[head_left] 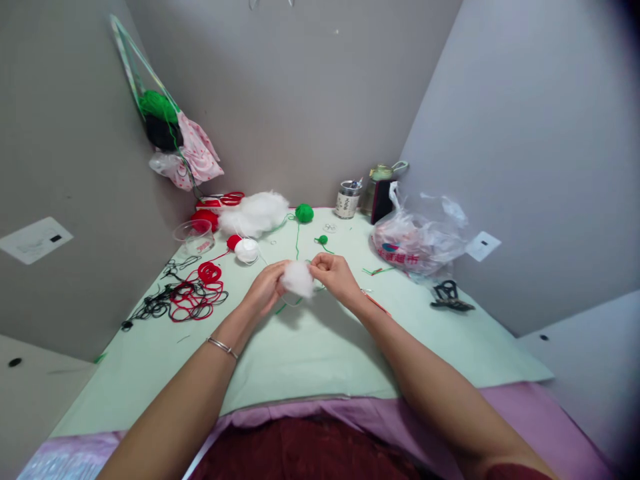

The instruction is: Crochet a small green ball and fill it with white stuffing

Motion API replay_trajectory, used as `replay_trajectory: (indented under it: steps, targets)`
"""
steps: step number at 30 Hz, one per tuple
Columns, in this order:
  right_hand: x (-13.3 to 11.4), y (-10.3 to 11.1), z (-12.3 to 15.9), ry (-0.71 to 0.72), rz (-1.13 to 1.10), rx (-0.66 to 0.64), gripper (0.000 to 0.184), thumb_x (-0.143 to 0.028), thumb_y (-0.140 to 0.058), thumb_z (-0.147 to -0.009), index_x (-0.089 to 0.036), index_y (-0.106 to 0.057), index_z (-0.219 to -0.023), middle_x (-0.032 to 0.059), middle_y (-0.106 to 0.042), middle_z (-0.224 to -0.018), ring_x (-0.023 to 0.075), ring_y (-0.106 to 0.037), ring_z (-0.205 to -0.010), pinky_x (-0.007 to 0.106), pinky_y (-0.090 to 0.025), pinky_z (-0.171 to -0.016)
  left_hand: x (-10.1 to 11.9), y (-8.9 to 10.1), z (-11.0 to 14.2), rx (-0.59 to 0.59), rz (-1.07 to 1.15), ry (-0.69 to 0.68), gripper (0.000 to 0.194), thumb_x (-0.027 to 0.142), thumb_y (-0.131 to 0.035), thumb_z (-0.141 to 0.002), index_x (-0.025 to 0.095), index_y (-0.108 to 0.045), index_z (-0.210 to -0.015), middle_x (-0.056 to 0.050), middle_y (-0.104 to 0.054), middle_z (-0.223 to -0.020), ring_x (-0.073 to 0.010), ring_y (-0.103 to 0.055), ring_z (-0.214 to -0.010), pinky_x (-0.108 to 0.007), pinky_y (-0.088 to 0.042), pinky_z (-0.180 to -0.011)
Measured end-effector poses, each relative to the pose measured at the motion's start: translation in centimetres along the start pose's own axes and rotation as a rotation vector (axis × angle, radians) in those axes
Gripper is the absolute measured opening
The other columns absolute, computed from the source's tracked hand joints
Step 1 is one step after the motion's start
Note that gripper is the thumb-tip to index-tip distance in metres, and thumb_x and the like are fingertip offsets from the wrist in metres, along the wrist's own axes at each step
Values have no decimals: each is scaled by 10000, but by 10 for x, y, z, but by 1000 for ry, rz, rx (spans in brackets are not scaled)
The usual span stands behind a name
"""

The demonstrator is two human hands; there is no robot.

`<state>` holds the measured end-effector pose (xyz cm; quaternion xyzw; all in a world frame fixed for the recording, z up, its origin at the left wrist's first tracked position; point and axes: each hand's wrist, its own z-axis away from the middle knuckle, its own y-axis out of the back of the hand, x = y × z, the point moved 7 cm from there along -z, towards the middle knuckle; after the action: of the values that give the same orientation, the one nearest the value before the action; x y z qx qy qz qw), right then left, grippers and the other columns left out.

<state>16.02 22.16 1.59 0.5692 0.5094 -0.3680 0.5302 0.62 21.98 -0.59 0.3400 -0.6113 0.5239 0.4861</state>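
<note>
A tuft of white fluffy stuffing [299, 280] is held up over the middle of the table between both hands. My left hand [267, 287] has its fingers wrapped round its left side. On the opposite side, the thumb and fingertips of my right hand [334, 275] pinch at its edge. Whatever lies behind the tuft is hidden. Beyond the hands, a green yarn ball [304, 213] trails a strand toward them, and a small green ball [323, 239] lies closer. An orange crochet hook or similar thin tool [376, 304] is partly covered by my right forearm.
At the left are tangled red yarn [210, 273], black yarn [155, 303], a clear tub [200, 239] and a white yarn ball [247, 251]. A stuffing heap [257, 212] lies behind. Rightward are a pen tin [348, 200], a plastic bag [417, 237] and a black hair claw [450, 297].
</note>
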Motion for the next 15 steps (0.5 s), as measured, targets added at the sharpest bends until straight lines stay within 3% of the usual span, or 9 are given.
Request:
replay_trajectory:
  steps: [5,9,12,15]
  targets:
    - [7,-3,-1,-64,-71,-71,205,-400,-612,-663,-215,-526,-681,-75,-433,-525,91,-358,-488,235,-276,-499,-13,-6,-1,-81,-25,81,257,288,-821,-791,105,-736,-950,-82,-736,-868,-148,-662,-723,-252,-547,-682]
    - [11,-10,2,-84,-84,-131,199,-388,-627,-672,-209,-543,-689,-79,-437,-504,89,-368,-479,221,-274,-491,-27,-2,-4,-70,-106,126,310,359,-686,-967,132,-675,-1178,-89,-714,-1101,-184,-695,-881,-358,-605,-780]
    - [14,-13,2,-78,-76,-158,213,-402,-632,-695,-205,-554,-718,-71,-475,-522,95,-392,-485,222,-292,-492,-31,4,-6,-48,-166,133,359,365,-654,-990,163,-636,-1287,-108,-672,-1260,-238,-690,-1049,-445,-608,-881]
    - [13,-17,3,-62,-46,-175,210,-407,-602,-728,-202,-554,-730,-61,-495,-541,106,-412,-498,229,-301,-493,-29,8,-8,-9,-210,109,368,361,-663,-984,162,-637,-1292,-113,-667,-1281,-249,-685,-1076,-458,-602,-903]
